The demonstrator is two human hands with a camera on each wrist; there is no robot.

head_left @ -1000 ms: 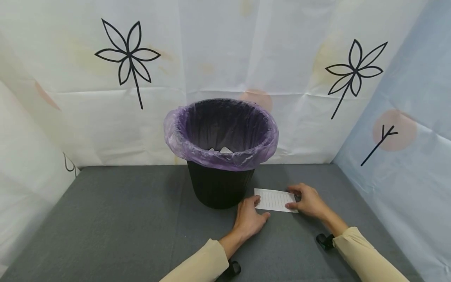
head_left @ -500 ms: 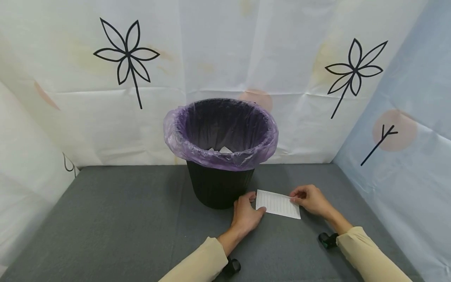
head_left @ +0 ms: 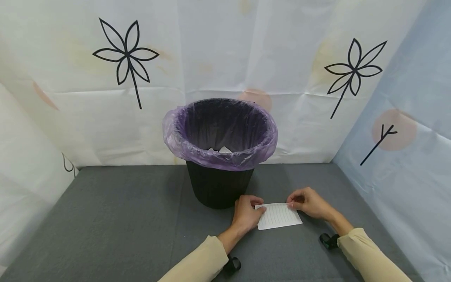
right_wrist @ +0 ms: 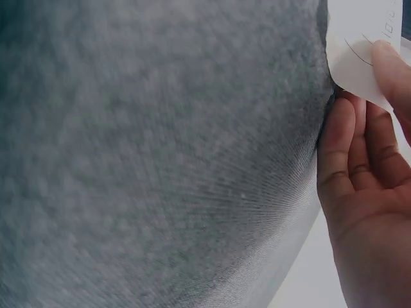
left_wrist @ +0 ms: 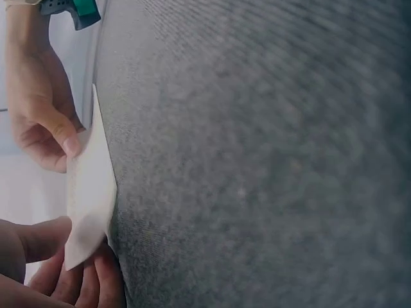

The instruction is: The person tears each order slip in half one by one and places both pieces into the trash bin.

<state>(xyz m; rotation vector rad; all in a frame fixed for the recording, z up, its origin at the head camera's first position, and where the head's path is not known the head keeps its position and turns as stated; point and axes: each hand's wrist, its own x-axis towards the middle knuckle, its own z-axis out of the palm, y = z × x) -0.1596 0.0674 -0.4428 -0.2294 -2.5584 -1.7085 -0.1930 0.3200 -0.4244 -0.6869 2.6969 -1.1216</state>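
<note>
Both hands pinch a white sheet of lined paper point(head_left: 279, 216) by its far corners, to the front right of the black bin point(head_left: 219, 184). My left hand point(head_left: 245, 213) has its thumb on the near face and its fingers behind, as the left wrist view shows. Close by the bin's base, that hand overlaps it in the head view. At the opposite corner my right hand point(head_left: 311, 203) grips the paper the same way, thumb in front. Some dark marks show on the paper point(right_wrist: 359, 38) in the right wrist view. Its lower edge slants toward me, close over the grey surface.
A purple bag point(head_left: 176, 137) lines the bin and folds over its rim. White scraps point(head_left: 225, 150) lie inside. The grey tabletop point(head_left: 116, 219) runs back to a white fabric wall point(head_left: 218, 47) with flower drawings, and a bluish one point(head_left: 415, 180) stands at the right.
The paper has turned and shifted nearer to me. My right fingers moved from its right end to the far corner, and my left hand has taken the other far corner.
</note>
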